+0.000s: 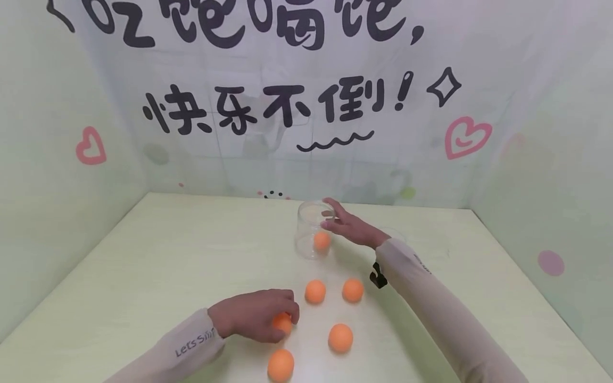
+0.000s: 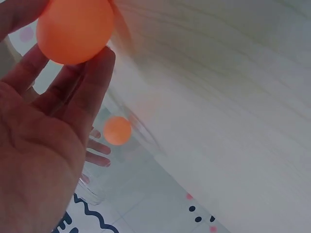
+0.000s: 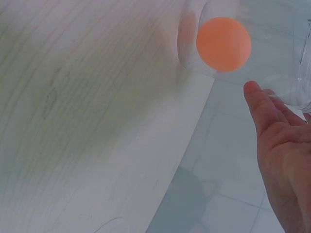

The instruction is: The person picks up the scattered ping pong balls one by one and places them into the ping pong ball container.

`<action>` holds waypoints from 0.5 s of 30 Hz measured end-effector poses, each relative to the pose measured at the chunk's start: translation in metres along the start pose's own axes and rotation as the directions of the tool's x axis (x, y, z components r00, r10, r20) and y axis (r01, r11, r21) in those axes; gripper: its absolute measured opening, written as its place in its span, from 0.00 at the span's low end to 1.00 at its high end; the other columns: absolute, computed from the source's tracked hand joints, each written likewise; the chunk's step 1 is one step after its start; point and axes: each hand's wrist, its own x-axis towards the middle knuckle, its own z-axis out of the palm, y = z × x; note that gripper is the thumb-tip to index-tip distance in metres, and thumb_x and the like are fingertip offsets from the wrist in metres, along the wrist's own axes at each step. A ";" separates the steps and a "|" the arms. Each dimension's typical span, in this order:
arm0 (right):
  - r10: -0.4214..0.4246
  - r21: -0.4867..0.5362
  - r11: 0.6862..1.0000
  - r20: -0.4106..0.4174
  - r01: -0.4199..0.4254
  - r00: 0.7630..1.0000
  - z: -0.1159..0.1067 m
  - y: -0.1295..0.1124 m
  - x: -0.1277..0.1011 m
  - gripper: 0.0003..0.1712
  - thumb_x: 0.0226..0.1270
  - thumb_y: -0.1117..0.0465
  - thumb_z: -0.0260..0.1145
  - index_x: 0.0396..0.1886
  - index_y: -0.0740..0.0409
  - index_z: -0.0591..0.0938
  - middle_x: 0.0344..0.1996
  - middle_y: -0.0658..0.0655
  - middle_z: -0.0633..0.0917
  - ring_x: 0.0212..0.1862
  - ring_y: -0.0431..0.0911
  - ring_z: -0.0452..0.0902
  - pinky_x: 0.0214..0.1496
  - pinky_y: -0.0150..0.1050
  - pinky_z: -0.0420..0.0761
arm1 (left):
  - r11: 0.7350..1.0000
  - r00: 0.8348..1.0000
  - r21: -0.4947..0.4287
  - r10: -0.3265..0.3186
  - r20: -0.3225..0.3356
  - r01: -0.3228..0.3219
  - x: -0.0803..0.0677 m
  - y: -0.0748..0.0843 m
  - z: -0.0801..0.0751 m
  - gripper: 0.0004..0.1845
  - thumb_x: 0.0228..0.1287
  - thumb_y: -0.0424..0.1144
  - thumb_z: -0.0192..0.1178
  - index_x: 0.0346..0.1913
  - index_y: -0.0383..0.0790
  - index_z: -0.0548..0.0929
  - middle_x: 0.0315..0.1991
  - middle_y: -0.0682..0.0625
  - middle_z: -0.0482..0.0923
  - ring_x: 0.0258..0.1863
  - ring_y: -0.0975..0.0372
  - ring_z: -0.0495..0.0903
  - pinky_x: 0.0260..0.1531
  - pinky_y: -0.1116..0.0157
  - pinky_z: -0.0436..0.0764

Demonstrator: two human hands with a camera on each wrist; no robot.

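Note:
My left hand (image 1: 256,315) pinches an orange ball (image 2: 75,31) between thumb and fingertips, low over the table. In the head view, a clear jar (image 1: 306,234) stands upright toward the back with one orange ball (image 1: 322,241) inside, near its bottom. My right hand (image 1: 351,226) is at the jar's right side, near the rim, its fingers fairly straight and spread. The right wrist view shows those fingers (image 3: 265,109) against or very close to the clear wall; firm contact is hard to tell. Loose orange balls (image 1: 340,338) lie between the forearms.
The pale table (image 1: 143,276) is bounded by a printed back wall (image 1: 268,165) and side walls. A round transparent object (image 1: 396,233) lies behind the right forearm, partly hidden. Something black (image 1: 378,276) sticks out under the right sleeve.

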 end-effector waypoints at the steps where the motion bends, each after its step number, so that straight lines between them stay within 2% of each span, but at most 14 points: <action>1: 0.001 -0.002 1.000 -0.003 -0.001 1.000 0.000 0.000 0.000 0.42 0.72 0.46 0.52 0.76 0.46 0.41 0.71 0.64 0.60 0.72 0.59 0.57 0.70 0.56 0.59 | 1.000 1.000 0.005 0.005 0.002 -0.005 0.000 0.001 -0.001 0.11 0.49 0.31 0.61 0.36 0.48 0.80 0.30 0.62 0.68 0.29 0.72 0.66 0.33 0.77 0.68; 9: 0.002 -0.012 1.000 -0.012 -0.002 1.000 -0.001 0.000 -0.001 0.42 0.73 0.47 0.52 0.76 0.47 0.41 0.71 0.63 0.60 0.71 0.58 0.58 0.70 0.56 0.59 | 0.999 0.999 0.033 0.029 -0.018 -0.028 0.004 0.004 -0.007 0.10 0.52 0.32 0.61 0.38 0.46 0.80 0.32 0.60 0.69 0.30 0.71 0.67 0.34 0.76 0.69; 15: -0.003 -0.004 1.000 0.001 0.003 1.000 0.000 0.002 0.001 0.41 0.73 0.48 0.52 0.76 0.47 0.41 0.71 0.64 0.60 0.72 0.59 0.58 0.70 0.56 0.59 | 0.997 0.995 0.062 0.052 -0.081 -0.047 0.008 0.001 -0.009 0.09 0.54 0.32 0.60 0.39 0.45 0.80 0.34 0.58 0.71 0.31 0.70 0.68 0.36 0.75 0.71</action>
